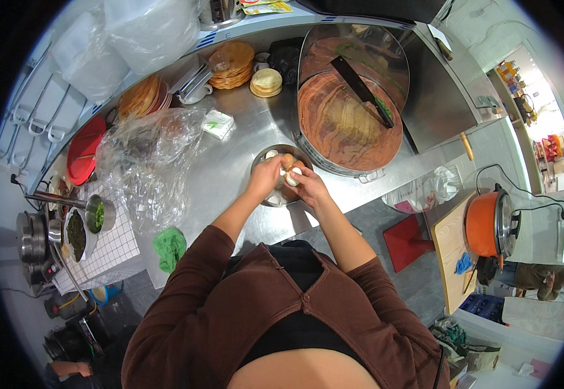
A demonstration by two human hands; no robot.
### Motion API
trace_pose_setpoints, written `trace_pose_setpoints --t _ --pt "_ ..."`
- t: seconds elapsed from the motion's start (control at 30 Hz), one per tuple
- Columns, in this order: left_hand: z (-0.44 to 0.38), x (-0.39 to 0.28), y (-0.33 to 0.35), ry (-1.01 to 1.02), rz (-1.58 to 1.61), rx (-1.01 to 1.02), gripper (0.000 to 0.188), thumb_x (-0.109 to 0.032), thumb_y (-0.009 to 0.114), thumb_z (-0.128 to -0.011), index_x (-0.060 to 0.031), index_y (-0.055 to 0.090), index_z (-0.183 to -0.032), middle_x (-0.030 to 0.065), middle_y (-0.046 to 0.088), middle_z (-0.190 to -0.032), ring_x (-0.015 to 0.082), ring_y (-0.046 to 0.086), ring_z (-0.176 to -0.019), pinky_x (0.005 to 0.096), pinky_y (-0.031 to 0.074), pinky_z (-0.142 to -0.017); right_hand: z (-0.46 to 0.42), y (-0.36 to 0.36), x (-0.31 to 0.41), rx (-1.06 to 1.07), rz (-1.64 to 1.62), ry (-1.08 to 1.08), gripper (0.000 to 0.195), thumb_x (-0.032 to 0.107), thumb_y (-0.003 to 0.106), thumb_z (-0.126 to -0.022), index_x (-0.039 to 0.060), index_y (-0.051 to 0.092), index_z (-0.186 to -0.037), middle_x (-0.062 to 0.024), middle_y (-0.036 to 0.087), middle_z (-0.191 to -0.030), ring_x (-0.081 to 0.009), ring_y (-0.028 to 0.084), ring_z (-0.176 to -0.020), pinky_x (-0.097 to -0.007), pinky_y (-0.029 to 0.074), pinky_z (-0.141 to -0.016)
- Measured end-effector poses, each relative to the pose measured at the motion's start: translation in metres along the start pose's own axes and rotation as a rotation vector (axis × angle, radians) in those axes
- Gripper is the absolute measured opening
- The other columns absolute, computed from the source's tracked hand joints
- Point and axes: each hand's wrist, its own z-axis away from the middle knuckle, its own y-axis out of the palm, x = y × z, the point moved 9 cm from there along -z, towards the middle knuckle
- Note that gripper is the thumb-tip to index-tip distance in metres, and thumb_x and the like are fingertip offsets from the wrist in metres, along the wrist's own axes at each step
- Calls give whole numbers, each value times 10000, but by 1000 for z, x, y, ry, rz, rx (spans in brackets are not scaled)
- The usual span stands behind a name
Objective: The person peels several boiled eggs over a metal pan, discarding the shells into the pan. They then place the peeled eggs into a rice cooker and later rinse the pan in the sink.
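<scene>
Both hands are over a round metal bowl [282,148] on the steel counter. My right hand [314,187] holds a white, apparently peeled egg [292,176] between thumb and fingers. My left hand [264,176] is bent over the bowl's left side, fingertips close to that egg. Whether the left fingers pinch a bit of shell cannot be made out. Brown eggs [288,160] lie in the far part of the bowl. White pieces, eggs or shells, show along its left side and bottom, partly hidden by my hands.
Right of the bowl stands a round wooden chopping block [345,126] with a cleaver [355,85] across it. Clear plastic bags [150,160] and a green cloth [169,249] lie left. Flatbread stacks [231,68] stand behind. Another person's hand [85,368] shows lower left; someone else stands far right.
</scene>
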Motion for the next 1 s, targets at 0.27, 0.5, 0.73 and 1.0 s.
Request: trace_pose_setpoints --t 0.27,0.5,0.73,1.0 --pt "15 23 21 95 -424 214 96 -81 551 -755 -64 580 -846 144 592 -793 331 597 -819 420 473 -720 4 2 7 35 -96 14 243 127 624 -869 18 552 -1073 -85 612 -1014 -214 616 -939 -332 538 -848" --pt "18 20 16 147 -565 214 127 -179 589 -805 -78 634 -868 98 591 -888 281 597 -834 371 464 -726 8 -7 1 20 -169 121 278 242 583 -909 34 553 -1091 -107 616 -1028 -242 625 -941 -315 540 -805" --pt "6 2 13 -109 83 151 299 -271 539 -882 -65 589 -1092 155 603 -1000 334 600 -880 403 476 -744 6 -3 4 -38 -32 12 303 242 542 -932 2 533 -1117 -117 610 -1048 -216 628 -918 -321 548 -791" --pt "10 15 11 -33 4 60 274 -268 498 -902 -30 530 -1034 212 624 -816 398 604 -780 468 473 -684 17 20 10 55 121 18 357 106 615 -867 -15 513 -1187 -67 607 -974 -148 614 -847 -262 532 -752"
